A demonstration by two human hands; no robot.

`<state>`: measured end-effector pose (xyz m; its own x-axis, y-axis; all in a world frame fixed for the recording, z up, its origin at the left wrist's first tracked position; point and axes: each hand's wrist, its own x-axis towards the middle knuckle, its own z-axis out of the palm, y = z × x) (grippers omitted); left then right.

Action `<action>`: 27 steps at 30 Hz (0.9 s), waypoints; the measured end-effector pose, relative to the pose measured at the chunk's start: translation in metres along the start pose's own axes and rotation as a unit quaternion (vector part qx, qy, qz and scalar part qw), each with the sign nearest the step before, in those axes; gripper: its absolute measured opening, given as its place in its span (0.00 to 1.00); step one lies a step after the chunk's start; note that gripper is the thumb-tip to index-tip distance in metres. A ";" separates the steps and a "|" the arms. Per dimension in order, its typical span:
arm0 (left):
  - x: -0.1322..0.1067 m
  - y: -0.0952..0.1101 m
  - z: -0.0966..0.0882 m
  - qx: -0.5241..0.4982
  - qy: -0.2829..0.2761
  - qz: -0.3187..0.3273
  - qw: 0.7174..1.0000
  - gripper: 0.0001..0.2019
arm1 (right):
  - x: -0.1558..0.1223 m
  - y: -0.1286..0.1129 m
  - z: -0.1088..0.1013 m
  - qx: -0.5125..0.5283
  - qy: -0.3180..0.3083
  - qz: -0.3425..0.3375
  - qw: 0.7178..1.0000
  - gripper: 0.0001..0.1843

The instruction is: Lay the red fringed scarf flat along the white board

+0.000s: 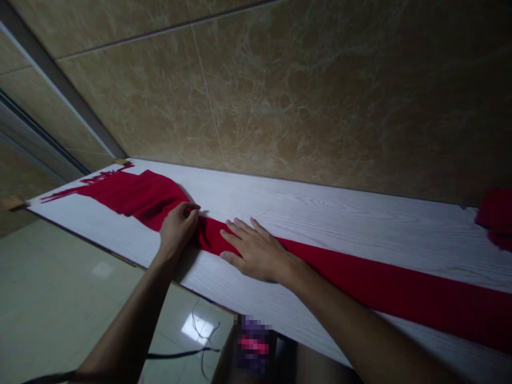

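A long red scarf [380, 288] with a fringed end at the far left lies stretched along a white wood-grain tabletop [328, 213]. My left hand [178, 229] is closed, pinching a fold of the scarf near its middle-left. My right hand [254, 248] lies flat on the scarf just to the right of it, fingers stretched out and pointing left. The two hands are a short way apart on the cloth.
A brown marbled tile wall [304, 96] rises right behind the table. More red cloth [496, 213] lies at the table's far right edge. Glossy floor tiles [60, 298] with a dark cord [180, 353] lie below the table's near edge.
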<state>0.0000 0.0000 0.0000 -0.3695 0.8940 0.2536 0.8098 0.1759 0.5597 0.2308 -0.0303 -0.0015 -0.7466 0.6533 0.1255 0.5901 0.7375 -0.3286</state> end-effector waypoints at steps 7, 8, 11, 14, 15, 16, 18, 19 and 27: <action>-0.001 0.001 -0.002 0.009 -0.007 0.002 1.000 0.20 | 0.000 0.000 0.000 0.000 0.008 -0.005 1.000 0.34; 0.000 0.001 -0.002 0.012 -0.007 0.002 1.000 0.20 | 0.000 0.000 0.001 -0.001 0.009 -0.005 1.000 0.34; 0.000 0.002 -0.001 0.019 -0.008 -0.004 1.000 0.20 | 0.000 0.001 0.002 -0.004 0.017 -0.008 1.000 0.34; 0.000 0.002 -0.001 0.017 -0.012 -0.003 1.000 0.20 | 0.000 0.001 0.002 -0.007 0.016 -0.007 1.000 0.34; 0.000 0.002 -0.001 0.014 -0.011 0.000 1.000 0.20 | 0.000 0.001 0.001 -0.007 0.012 -0.005 1.000 0.34; 0.000 0.001 -0.001 0.011 -0.011 0.003 1.000 0.20 | 0.000 0.000 0.001 -0.006 0.008 -0.003 1.000 0.34; 0.000 0.001 -0.001 0.008 -0.010 0.006 1.000 0.20 | 0.000 0.000 0.000 -0.006 0.004 -0.003 1.000 0.34; 0.000 0.001 -0.001 0.007 -0.010 0.006 1.000 0.20 | 0.000 0.000 0.000 -0.007 0.005 -0.004 1.000 0.34; 0.002 0.000 0.000 0.013 -0.007 0.003 1.000 0.19 | 0.001 0.001 0.003 -0.012 0.015 -0.006 1.000 0.33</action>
<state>-0.0006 0.0014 0.0003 -0.3578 0.9010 0.2453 0.8238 0.1810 0.5372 0.2301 -0.0296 -0.0046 -0.7441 0.6494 0.1569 0.5888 0.7485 -0.3051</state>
